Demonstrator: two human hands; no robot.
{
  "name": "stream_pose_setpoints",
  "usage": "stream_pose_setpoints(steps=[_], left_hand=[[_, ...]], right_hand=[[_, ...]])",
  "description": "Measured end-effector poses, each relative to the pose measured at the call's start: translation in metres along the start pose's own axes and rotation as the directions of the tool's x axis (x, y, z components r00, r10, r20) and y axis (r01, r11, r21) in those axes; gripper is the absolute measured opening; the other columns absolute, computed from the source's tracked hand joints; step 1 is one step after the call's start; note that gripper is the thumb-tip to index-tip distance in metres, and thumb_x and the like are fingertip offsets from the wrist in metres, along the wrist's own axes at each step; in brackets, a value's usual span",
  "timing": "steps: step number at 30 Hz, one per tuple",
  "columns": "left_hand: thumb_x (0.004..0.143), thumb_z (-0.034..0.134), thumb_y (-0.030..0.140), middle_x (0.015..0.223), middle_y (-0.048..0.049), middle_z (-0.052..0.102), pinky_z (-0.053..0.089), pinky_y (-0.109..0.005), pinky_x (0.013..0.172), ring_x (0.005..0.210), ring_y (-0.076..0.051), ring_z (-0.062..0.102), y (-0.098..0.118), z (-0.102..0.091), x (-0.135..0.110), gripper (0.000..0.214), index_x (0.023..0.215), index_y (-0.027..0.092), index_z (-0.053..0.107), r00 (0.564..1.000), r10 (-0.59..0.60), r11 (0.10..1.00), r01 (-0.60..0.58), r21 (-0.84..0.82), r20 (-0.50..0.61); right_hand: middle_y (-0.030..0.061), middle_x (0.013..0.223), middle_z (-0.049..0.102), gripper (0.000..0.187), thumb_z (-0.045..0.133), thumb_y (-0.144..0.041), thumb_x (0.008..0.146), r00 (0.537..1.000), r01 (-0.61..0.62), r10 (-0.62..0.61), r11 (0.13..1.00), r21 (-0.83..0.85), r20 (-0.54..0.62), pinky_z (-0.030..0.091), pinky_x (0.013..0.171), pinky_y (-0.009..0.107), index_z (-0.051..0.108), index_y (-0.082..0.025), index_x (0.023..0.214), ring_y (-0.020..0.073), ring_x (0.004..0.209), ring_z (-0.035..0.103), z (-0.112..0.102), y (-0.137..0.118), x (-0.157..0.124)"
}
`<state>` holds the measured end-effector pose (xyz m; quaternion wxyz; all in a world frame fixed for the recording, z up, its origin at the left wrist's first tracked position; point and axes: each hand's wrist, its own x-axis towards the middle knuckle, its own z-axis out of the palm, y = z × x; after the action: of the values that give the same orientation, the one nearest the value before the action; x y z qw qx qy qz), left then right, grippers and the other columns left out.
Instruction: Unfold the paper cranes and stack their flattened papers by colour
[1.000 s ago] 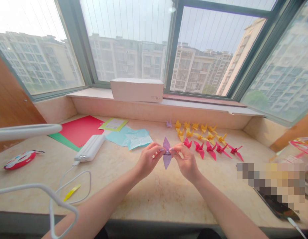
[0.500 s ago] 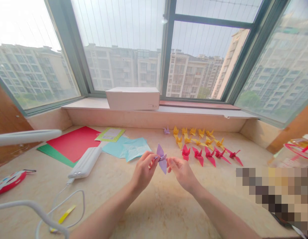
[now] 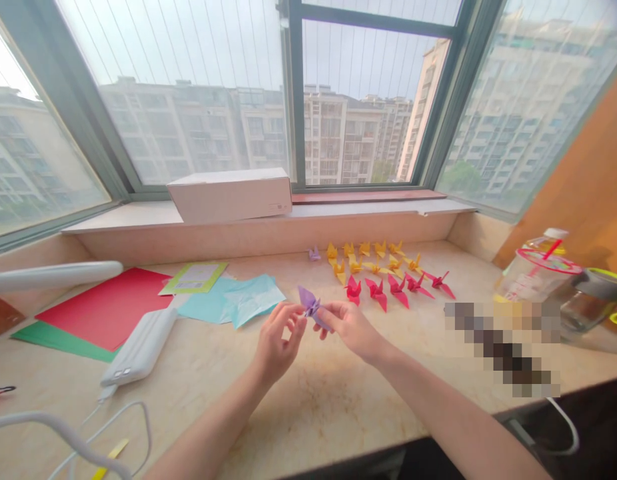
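Above the stone counter, both hands pinch a small purple paper crane. My left hand holds its left side with fingertips pressed together, and my right hand grips its right side. Just beyond the hands lies a row of red paper cranes. Behind those sit several yellow paper cranes, with one tiny purple crane at their left end.
Light blue paper sheets, a red sheet on a green sheet and a yellow-green card lie left. A white power bank with cable sits nearer. A white box rests on the sill. Bottles and jars stand right.
The view has turned to the right, bringing the bottles and jars into sight. The purple crane has been tilted and lowered a little between my hands, and both hands still hold it.
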<state>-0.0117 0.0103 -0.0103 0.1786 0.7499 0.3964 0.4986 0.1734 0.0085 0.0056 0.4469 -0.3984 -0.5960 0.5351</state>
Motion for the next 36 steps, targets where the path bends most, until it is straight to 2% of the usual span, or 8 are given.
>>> stream_pose_setpoints(steps=[4, 6, 8, 10, 14, 17, 20, 36], left_hand=[[0.088, 0.061, 0.040, 0.087, -0.0038, 0.065, 0.051, -0.025, 0.062, 0.074, -0.015, 0.063, 0.002, -0.004, 0.007, 0.027, 0.103, 0.019, 0.056, 0.952, -0.299, 0.929, 0.275, -0.249, -0.062], [0.086, 0.062, 0.042, 0.083, -0.0041, 0.067, 0.050, -0.025, 0.062, 0.072, -0.015, 0.063, 0.003, -0.007, 0.011, 0.028, 0.097, 0.017, 0.061, 0.933, -0.360, 0.887, 0.341, -0.312, -0.004], [0.086, 0.063, 0.043, 0.073, -0.0036, 0.066, 0.048, -0.025, 0.062, 0.066, -0.014, 0.060, 0.004, -0.010, 0.014, 0.028, 0.080, 0.015, 0.065, 0.918, -0.392, 0.859, 0.387, -0.335, 0.054], [0.084, 0.064, 0.042, 0.066, -0.0026, 0.065, 0.046, -0.025, 0.062, 0.061, -0.013, 0.057, 0.005, -0.013, 0.016, 0.032, 0.069, 0.015, 0.065, 0.895, -0.442, 0.811, 0.429, -0.398, 0.064], [0.080, 0.069, 0.042, 0.065, -0.0020, 0.064, 0.044, -0.024, 0.059, 0.060, -0.012, 0.056, 0.002, -0.015, 0.018, 0.031, 0.067, 0.014, 0.066, 0.829, -0.548, 0.605, 0.486, -0.631, 0.114], [0.077, 0.073, 0.040, 0.067, -0.0022, 0.065, 0.043, -0.023, 0.058, 0.061, -0.011, 0.056, 0.000, -0.015, 0.018, 0.029, 0.067, 0.013, 0.066, 0.796, -0.577, 0.468, 0.503, -0.726, 0.180], [0.077, 0.074, 0.039, 0.069, -0.0033, 0.066, 0.043, -0.022, 0.059, 0.063, -0.011, 0.058, -0.001, -0.014, 0.018, 0.029, 0.068, 0.013, 0.066, 0.779, -0.590, 0.406, 0.512, -0.757, 0.210], [0.077, 0.074, 0.039, 0.068, -0.0032, 0.064, 0.044, -0.024, 0.061, 0.060, -0.011, 0.057, -0.002, -0.012, 0.016, 0.029, 0.068, 0.013, 0.064, 0.762, -0.588, 0.341, 0.538, -0.771, 0.272]], right_hand=[[0.0028, 0.067, 0.067, 0.044, 0.064, -0.058, 0.082, 1.000, 0.011, -0.010, 0.999, -0.053, 0.015, 0.047, 0.062, 0.028, 0.069, -0.014, 0.084, 0.0138, 0.058, 0.060, 0.000, 0.006, 0.002], [0.0023, 0.065, 0.066, 0.044, 0.064, -0.058, 0.082, 0.999, 0.009, -0.007, 0.997, -0.072, 0.034, 0.046, 0.060, 0.027, 0.070, -0.014, 0.084, 0.0136, 0.058, 0.058, 0.002, 0.009, 0.001], [0.0023, 0.065, 0.066, 0.045, 0.063, -0.058, 0.083, 0.998, 0.005, 0.000, 0.997, -0.080, 0.056, 0.046, 0.060, 0.028, 0.072, -0.014, 0.084, 0.0137, 0.058, 0.058, 0.004, 0.011, 0.000], [0.0029, 0.066, 0.067, 0.046, 0.063, -0.059, 0.082, 0.997, -0.007, 0.013, 0.997, -0.079, 0.082, 0.047, 0.062, 0.028, 0.072, -0.014, 0.083, 0.0141, 0.059, 0.058, 0.005, 0.010, -0.002], [0.0045, 0.067, 0.069, 0.047, 0.062, -0.059, 0.083, 0.991, -0.019, 0.029, 0.997, -0.074, 0.133, 0.047, 0.067, 0.029, 0.071, -0.014, 0.077, 0.0154, 0.062, 0.061, 0.006, 0.004, -0.006], [0.0052, 0.068, 0.070, 0.049, 0.061, -0.061, 0.083, 0.989, -0.003, 0.015, 0.997, -0.081, 0.146, 0.047, 0.068, 0.030, 0.071, -0.014, 0.074, 0.0160, 0.063, 0.061, 0.006, 0.000, -0.008], [0.0049, 0.068, 0.071, 0.048, 0.061, -0.061, 0.083, 0.990, -0.008, 0.020, 0.997, -0.082, 0.143, 0.047, 0.068, 0.030, 0.071, -0.015, 0.075, 0.0157, 0.063, 0.061, 0.006, -0.001, -0.009], [0.0027, 0.069, 0.069, 0.043, 0.063, -0.059, 0.083, 0.990, 0.006, -0.005, 1.000, -0.004, 0.144, 0.048, 0.068, 0.031, 0.069, -0.017, 0.076, 0.0155, 0.063, 0.060, 0.009, 0.003, -0.009]])
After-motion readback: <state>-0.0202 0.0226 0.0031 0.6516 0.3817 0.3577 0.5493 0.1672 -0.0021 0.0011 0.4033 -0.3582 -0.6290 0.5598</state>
